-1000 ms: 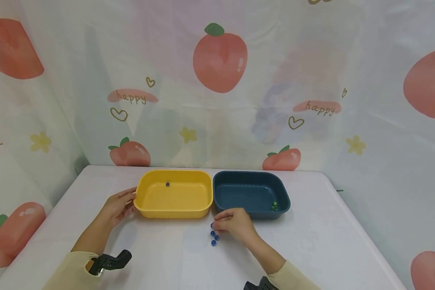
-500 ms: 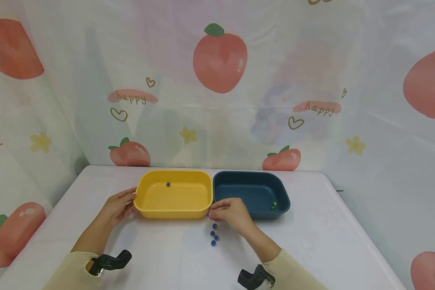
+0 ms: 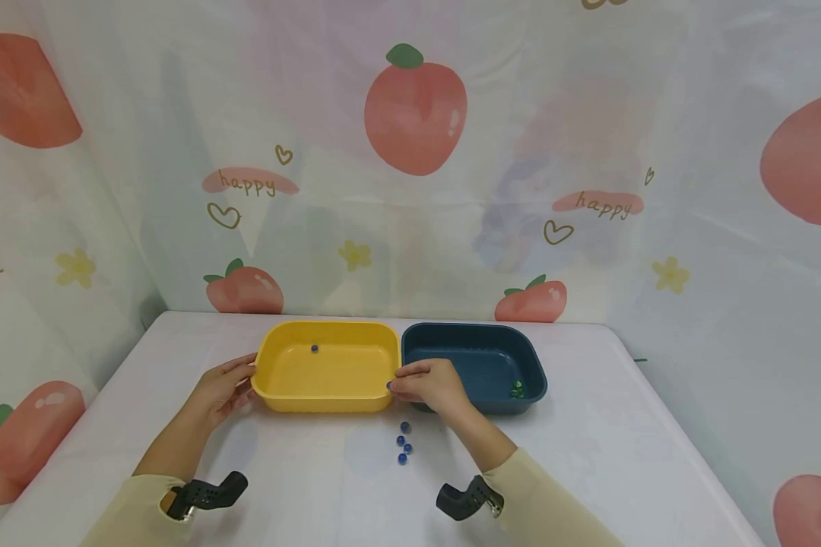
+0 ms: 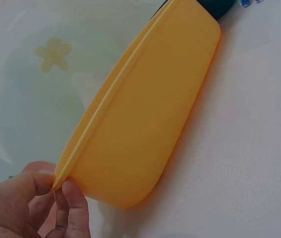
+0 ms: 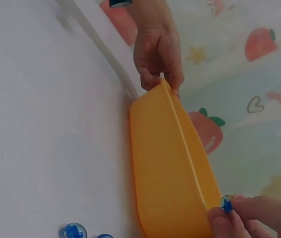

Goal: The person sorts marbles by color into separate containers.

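My left hand (image 3: 220,389) pinches the left rim of a yellow plastic basin (image 4: 135,124), thumb on one side and fingers on the other. Between the thumb and fingertips of my right hand (image 3: 434,387) is a clear glass marble (image 5: 226,204) with a blue swirl, right at the basin's right-hand rim. Inside the yellow basin lies one blue marble (image 3: 315,349), towards the back. Several more blue marbles (image 3: 405,428) sit loosely grouped on the white table, in front of where the two basins meet.
A dark blue basin (image 3: 475,334) stands close against the yellow one on the right. Green marbles (image 3: 517,390) lie together in its front right corner. Behind the white table (image 3: 301,486) hangs a peach-print cloth (image 3: 410,228).
My right hand has lifted a blue marble from the table group and moved it back and slightly left to the yellow basin's rim. My left hand keeps its hold.
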`<state>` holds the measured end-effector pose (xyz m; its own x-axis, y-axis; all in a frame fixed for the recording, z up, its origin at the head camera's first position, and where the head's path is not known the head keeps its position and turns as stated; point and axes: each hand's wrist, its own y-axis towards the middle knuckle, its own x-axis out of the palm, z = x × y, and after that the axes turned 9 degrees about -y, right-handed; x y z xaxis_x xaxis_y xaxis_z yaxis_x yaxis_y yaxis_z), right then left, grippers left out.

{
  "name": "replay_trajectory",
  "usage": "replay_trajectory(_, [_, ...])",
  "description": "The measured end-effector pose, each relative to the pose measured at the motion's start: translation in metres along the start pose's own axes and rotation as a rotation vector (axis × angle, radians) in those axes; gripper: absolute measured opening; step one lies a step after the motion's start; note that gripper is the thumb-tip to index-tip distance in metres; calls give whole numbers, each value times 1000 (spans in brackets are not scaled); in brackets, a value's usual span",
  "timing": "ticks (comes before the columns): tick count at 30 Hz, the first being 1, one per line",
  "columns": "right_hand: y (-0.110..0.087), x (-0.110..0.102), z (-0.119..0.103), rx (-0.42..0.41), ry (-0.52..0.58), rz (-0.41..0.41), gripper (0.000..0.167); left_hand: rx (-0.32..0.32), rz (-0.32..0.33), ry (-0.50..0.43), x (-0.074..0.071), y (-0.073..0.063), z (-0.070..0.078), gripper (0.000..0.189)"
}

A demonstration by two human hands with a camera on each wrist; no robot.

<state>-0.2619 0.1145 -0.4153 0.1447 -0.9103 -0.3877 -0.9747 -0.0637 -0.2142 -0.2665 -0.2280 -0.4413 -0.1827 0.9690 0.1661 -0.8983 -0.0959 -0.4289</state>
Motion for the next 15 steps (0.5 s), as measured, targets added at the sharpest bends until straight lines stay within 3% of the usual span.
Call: replay_trajectory(15, [5, 7, -7, -1, 30, -13, 29, -15, 13, 24, 1, -1, 1, 55])
